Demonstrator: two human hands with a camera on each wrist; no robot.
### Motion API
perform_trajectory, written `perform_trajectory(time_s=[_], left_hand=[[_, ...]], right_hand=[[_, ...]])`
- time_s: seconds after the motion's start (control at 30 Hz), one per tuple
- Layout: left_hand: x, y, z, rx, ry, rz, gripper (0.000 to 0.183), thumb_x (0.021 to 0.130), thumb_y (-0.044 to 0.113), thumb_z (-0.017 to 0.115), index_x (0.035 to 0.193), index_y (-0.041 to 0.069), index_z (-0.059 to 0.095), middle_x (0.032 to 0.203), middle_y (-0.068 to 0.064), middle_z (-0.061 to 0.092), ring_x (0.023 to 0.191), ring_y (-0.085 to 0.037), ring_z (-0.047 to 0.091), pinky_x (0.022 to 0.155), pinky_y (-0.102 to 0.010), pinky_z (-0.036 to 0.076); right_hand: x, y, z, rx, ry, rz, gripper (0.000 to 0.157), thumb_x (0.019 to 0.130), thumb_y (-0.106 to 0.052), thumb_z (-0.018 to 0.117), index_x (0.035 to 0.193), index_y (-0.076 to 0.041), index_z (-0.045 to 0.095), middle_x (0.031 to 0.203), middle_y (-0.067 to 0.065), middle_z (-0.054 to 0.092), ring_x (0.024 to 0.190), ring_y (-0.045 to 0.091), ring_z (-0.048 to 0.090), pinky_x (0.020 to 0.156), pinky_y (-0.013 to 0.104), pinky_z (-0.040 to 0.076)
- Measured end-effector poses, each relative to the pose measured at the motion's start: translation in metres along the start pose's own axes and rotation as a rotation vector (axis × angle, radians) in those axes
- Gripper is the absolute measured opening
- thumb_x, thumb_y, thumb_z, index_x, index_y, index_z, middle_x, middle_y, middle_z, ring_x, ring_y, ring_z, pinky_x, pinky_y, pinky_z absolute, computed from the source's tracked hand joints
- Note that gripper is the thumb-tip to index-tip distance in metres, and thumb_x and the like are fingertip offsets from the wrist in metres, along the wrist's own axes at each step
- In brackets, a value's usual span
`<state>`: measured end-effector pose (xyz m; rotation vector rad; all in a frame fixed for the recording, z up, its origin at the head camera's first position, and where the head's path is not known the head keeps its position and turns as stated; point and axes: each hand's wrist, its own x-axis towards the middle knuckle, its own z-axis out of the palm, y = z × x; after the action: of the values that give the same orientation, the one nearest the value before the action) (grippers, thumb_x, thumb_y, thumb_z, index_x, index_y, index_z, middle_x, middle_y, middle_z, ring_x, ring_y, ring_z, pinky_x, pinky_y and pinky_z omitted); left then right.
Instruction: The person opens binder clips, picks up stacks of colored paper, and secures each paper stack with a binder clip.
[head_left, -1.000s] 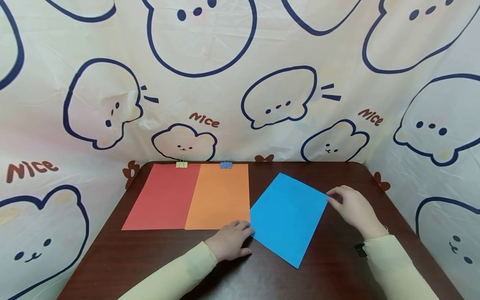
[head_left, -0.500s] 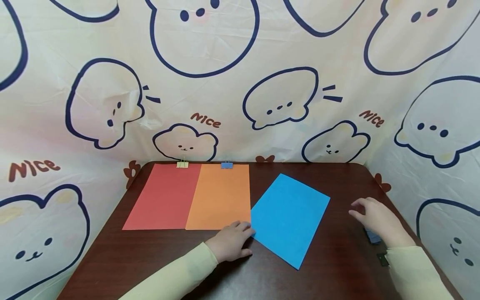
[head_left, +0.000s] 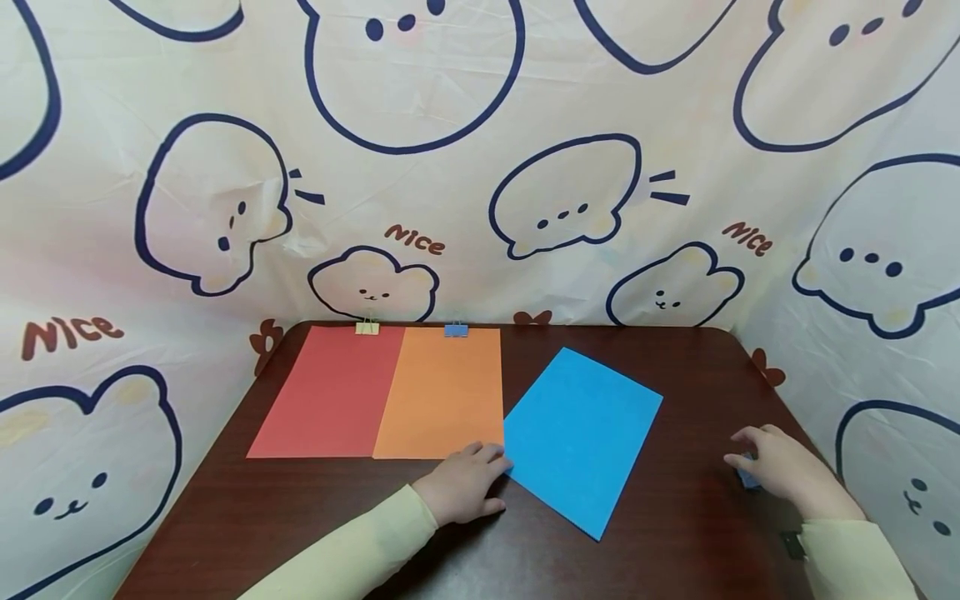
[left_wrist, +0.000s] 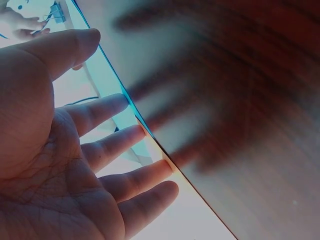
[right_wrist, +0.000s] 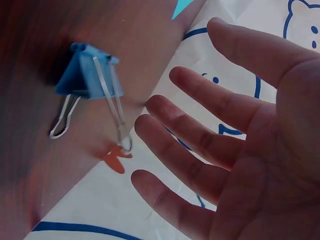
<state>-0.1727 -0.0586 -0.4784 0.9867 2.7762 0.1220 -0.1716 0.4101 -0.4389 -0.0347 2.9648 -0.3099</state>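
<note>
A blue sheet of paper [head_left: 581, 442] lies turned at an angle on the table. My left hand [head_left: 461, 485] rests at its left corner and the lower edge of an orange sheet [head_left: 442, 396]. In the left wrist view the straight fingertips [left_wrist: 137, 134] touch the paper edges. Over at the right, my right hand [head_left: 783, 468] hovers with loose fingers and holds nothing. Beneath it stands a blue binder clip [right_wrist: 90, 75], partly covered by the hand in the head view. Both of its wire handles show in the right wrist view, apart from the fingers.
A red sheet [head_left: 322, 400] lies left of the orange one. At the table's back edge, a yellow binder clip [head_left: 367, 328] is on the red sheet and another blue clip [head_left: 456, 330] on the orange. A cartoon-printed curtain [head_left: 465, 192] surrounds the dark wooden table [head_left: 300, 525].
My right hand has let go of the blue sheet's right corner and moved right and nearer, to above the blue binder clip. The left hand has stayed in place.
</note>
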Motion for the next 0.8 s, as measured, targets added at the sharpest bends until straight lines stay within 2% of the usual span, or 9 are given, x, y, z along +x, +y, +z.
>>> perform_trajectory(time_s=[0.1, 0.2, 0.37, 0.5, 0.63, 0.73, 0.8], left_hand=[[0.000, 0.000, 0.000, 0.003, 0.003, -0.002, 0.056, 0.098, 0.045, 0.069, 0.147, 0.022, 0.055, 0.154, -0.003, 0.048, 0.141, -0.030, 0.048, 0.108, -0.045, 0.049], [0.000, 0.000, 0.001, 0.003, 0.010, 0.002, 0.055, 0.098, 0.045, 0.069, 0.146, 0.022, 0.056, 0.153, -0.003, 0.049, 0.140, -0.029, 0.049, 0.107, -0.045, 0.050], [0.001, -0.001, 0.001, 0.004, 0.016, 0.011, 0.055, 0.097, 0.045, 0.070, 0.145, 0.022, 0.056, 0.152, -0.002, 0.049, 0.138, -0.028, 0.050, 0.105, -0.044, 0.051], [0.001, 0.000, 0.001, 0.001, 0.014, 0.010, 0.055, 0.097, 0.045, 0.070, 0.145, 0.022, 0.056, 0.151, -0.002, 0.050, 0.138, -0.028, 0.050, 0.105, -0.043, 0.051], [0.001, 0.000, 0.002, 0.003, 0.015, 0.007, 0.054, 0.097, 0.045, 0.070, 0.144, 0.022, 0.056, 0.150, -0.002, 0.050, 0.137, -0.028, 0.050, 0.104, -0.043, 0.051], [0.001, 0.000, 0.003, 0.002, 0.019, 0.007, 0.054, 0.097, 0.045, 0.070, 0.144, 0.022, 0.057, 0.150, -0.002, 0.051, 0.136, -0.028, 0.051, 0.104, -0.043, 0.051], [0.001, 0.000, 0.003, -0.001, 0.024, 0.010, 0.054, 0.097, 0.045, 0.070, 0.144, 0.022, 0.057, 0.149, -0.002, 0.051, 0.136, -0.028, 0.051, 0.104, -0.043, 0.051]], right_hand=[[-0.002, 0.005, 0.002, 0.005, -0.002, -0.006, 0.047, 0.095, -0.032, 0.072, 0.118, 0.008, 0.066, 0.103, 0.028, 0.062, 0.094, 0.040, 0.062, 0.084, 0.059, 0.052], [-0.005, 0.008, 0.004, 0.004, 0.006, -0.007, 0.043, 0.096, -0.031, 0.072, 0.116, 0.007, 0.067, 0.102, 0.027, 0.063, 0.093, 0.040, 0.062, 0.084, 0.059, 0.052], [-0.009, 0.013, 0.006, 0.006, 0.101, 0.000, 0.037, 0.095, -0.024, 0.072, 0.115, 0.007, 0.068, 0.108, 0.034, 0.060, 0.094, 0.046, 0.063, 0.081, 0.061, 0.051], [-0.011, 0.020, 0.006, 0.002, 0.163, 0.020, 0.037, 0.094, -0.020, 0.073, 0.116, 0.008, 0.068, 0.106, 0.035, 0.059, 0.087, 0.044, 0.063, 0.077, 0.060, 0.051], [-0.013, 0.029, 0.006, -0.010, 0.138, 0.061, 0.041, 0.093, -0.022, 0.073, 0.115, 0.012, 0.065, 0.105, 0.038, 0.059, 0.091, 0.050, 0.061, 0.079, 0.063, 0.050], [-0.014, 0.034, 0.006, -0.013, 0.084, 0.109, 0.046, 0.092, -0.024, 0.074, 0.115, 0.015, 0.064, 0.111, 0.043, 0.058, 0.102, 0.059, 0.057, 0.085, 0.068, 0.048], [-0.014, 0.036, 0.006, -0.018, 0.046, 0.138, 0.048, 0.093, -0.025, 0.074, 0.115, 0.016, 0.063, 0.112, 0.044, 0.058, 0.104, 0.060, 0.055, 0.086, 0.069, 0.048]])
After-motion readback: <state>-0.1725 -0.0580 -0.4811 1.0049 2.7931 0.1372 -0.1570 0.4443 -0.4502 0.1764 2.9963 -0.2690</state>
